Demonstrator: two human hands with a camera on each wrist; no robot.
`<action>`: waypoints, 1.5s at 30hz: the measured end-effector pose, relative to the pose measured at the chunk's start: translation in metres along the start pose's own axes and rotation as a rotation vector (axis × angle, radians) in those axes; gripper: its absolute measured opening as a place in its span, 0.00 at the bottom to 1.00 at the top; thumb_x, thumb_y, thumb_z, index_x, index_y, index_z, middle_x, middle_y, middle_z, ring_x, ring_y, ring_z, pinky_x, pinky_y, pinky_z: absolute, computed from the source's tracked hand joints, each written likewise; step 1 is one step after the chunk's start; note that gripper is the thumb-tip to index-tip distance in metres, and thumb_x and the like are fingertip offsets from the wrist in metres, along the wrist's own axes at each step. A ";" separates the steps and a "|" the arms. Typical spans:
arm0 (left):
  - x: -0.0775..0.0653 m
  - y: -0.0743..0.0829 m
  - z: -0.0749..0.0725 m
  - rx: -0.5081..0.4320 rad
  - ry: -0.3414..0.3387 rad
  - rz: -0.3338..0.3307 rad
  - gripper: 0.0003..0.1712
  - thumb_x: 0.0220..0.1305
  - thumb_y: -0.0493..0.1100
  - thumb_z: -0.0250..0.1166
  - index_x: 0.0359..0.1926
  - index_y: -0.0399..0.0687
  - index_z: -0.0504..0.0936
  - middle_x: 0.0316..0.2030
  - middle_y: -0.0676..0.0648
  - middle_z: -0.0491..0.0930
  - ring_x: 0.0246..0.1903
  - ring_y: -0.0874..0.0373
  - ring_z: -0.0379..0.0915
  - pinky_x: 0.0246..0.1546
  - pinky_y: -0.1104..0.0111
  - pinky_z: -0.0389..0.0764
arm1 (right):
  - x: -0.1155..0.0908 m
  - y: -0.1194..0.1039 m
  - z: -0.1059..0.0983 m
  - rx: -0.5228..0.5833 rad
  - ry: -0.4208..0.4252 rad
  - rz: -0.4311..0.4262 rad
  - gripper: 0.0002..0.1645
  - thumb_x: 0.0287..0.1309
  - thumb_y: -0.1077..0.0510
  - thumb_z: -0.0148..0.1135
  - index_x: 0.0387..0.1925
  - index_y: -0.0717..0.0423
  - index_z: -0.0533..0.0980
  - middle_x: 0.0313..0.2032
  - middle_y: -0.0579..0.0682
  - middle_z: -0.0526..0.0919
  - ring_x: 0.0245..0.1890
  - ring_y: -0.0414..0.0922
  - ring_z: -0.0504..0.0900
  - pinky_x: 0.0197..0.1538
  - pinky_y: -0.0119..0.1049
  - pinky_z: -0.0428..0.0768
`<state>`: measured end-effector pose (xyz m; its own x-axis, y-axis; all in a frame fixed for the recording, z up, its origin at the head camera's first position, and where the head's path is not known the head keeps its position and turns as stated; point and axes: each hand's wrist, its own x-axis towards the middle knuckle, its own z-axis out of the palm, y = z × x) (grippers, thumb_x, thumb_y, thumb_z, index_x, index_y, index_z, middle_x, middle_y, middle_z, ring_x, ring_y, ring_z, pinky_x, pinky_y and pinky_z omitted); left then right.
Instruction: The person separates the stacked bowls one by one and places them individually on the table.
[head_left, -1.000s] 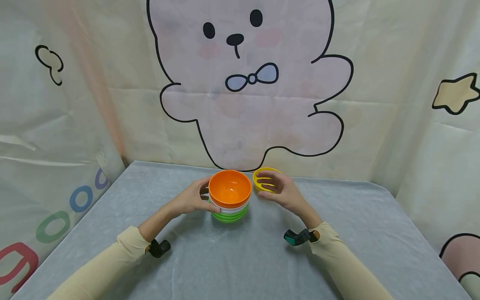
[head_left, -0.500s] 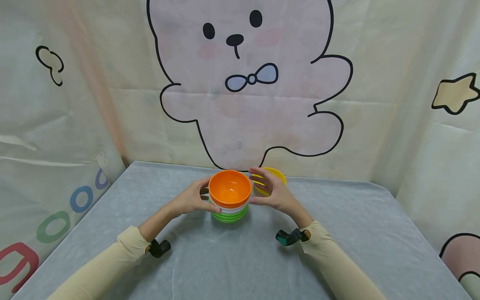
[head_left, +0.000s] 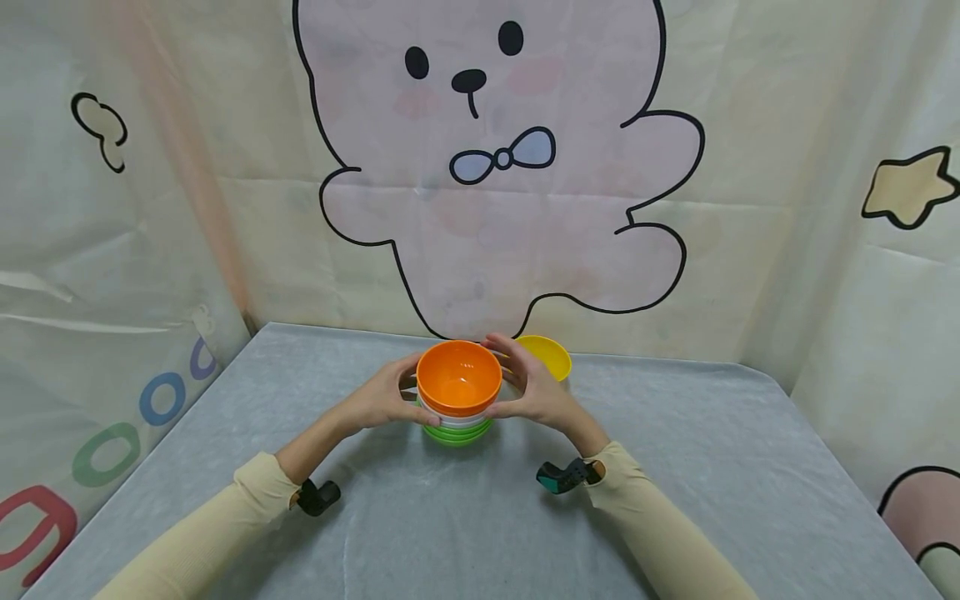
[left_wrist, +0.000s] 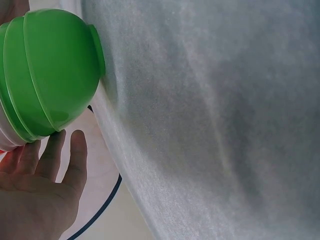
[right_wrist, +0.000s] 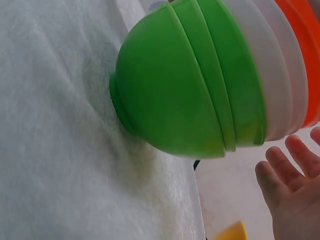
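Observation:
A stack of nested bowls stands upright near the table's far edge: an orange bowl [head_left: 459, 377] on top, white bowls [head_left: 453, 421] in the middle, green bowls [head_left: 456, 438] at the bottom. My left hand [head_left: 381, 397] holds the stack's left side, thumb in front and fingers behind. In the left wrist view those fingertips touch the lower rims beside the green bowl [left_wrist: 62, 70]. At the right side is my right hand [head_left: 538, 397], thumb and fingers spread around the stack. The right wrist view has its fingertips close to the white and orange rims.
Behind my right hand a yellow bowl [head_left: 551, 355] sits at the table's back edge, partly hidden. Grey cloth covers the table [head_left: 450, 533]. A printed curtain [head_left: 487, 250] hangs right behind it.
My right hand has moved left from the yellow bowl to the stack's right side, uncovering more of the yellow bowl. The left hand and the stack have stayed put.

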<state>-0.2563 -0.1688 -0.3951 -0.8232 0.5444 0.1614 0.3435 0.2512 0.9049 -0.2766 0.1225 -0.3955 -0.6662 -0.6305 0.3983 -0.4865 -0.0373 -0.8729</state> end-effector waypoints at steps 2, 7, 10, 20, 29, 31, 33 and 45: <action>-0.001 0.000 0.000 -0.001 -0.001 0.002 0.50 0.53 0.45 0.82 0.74 0.48 0.66 0.65 0.49 0.73 0.61 0.49 0.72 0.58 0.52 0.78 | 0.001 0.001 0.002 0.003 -0.005 0.000 0.58 0.53 0.56 0.80 0.77 0.61 0.55 0.73 0.60 0.61 0.70 0.58 0.64 0.70 0.51 0.65; -0.001 0.000 0.000 -0.006 -0.003 0.007 0.50 0.54 0.44 0.82 0.74 0.48 0.66 0.65 0.49 0.73 0.61 0.49 0.72 0.58 0.52 0.77 | 0.005 0.001 0.007 0.006 -0.012 0.005 0.61 0.51 0.49 0.82 0.76 0.62 0.56 0.72 0.57 0.63 0.69 0.54 0.66 0.69 0.45 0.67; -0.001 0.000 0.000 -0.006 -0.002 0.005 0.50 0.54 0.43 0.81 0.74 0.48 0.66 0.65 0.50 0.73 0.61 0.49 0.72 0.58 0.52 0.78 | 0.007 0.000 0.009 0.007 -0.012 0.016 0.61 0.50 0.49 0.82 0.76 0.62 0.56 0.71 0.54 0.65 0.69 0.51 0.67 0.68 0.44 0.68; -0.002 0.001 0.000 0.007 -0.002 0.003 0.50 0.54 0.44 0.81 0.74 0.48 0.66 0.65 0.50 0.73 0.61 0.49 0.72 0.58 0.52 0.78 | 0.009 -0.007 0.017 -0.015 0.008 0.051 0.57 0.52 0.60 0.80 0.75 0.66 0.56 0.68 0.58 0.68 0.65 0.53 0.71 0.67 0.48 0.71; -0.002 0.002 0.000 0.000 -0.006 0.011 0.49 0.54 0.44 0.82 0.74 0.48 0.66 0.65 0.50 0.73 0.61 0.48 0.72 0.57 0.53 0.78 | 0.008 -0.030 0.022 -0.002 0.019 0.006 0.53 0.52 0.60 0.80 0.72 0.69 0.60 0.66 0.59 0.70 0.63 0.55 0.72 0.66 0.47 0.72; -0.002 0.001 0.000 0.000 -0.004 0.006 0.50 0.53 0.45 0.82 0.74 0.48 0.67 0.65 0.50 0.73 0.61 0.48 0.72 0.57 0.53 0.78 | 0.008 -0.030 0.022 -0.006 0.021 0.006 0.53 0.52 0.61 0.80 0.72 0.69 0.60 0.66 0.59 0.71 0.63 0.54 0.72 0.66 0.46 0.72; -0.001 0.001 0.000 0.003 -0.001 -0.001 0.50 0.53 0.45 0.82 0.74 0.49 0.67 0.65 0.50 0.73 0.61 0.48 0.72 0.57 0.53 0.78 | 0.008 -0.031 0.022 -0.007 0.024 0.008 0.52 0.52 0.62 0.80 0.72 0.69 0.60 0.66 0.59 0.71 0.63 0.53 0.72 0.66 0.46 0.71; -0.002 0.003 0.000 -0.016 -0.013 -0.002 0.51 0.53 0.43 0.82 0.74 0.49 0.65 0.66 0.49 0.72 0.62 0.47 0.71 0.58 0.53 0.78 | 0.011 -0.006 0.016 -0.005 0.029 -0.009 0.53 0.52 0.62 0.79 0.75 0.64 0.60 0.67 0.57 0.70 0.64 0.54 0.72 0.67 0.46 0.71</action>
<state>-0.2539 -0.1693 -0.3928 -0.8179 0.5544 0.1540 0.3342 0.2398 0.9115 -0.2715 0.1035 -0.3903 -0.6777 -0.6078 0.4139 -0.4955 -0.0384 -0.8678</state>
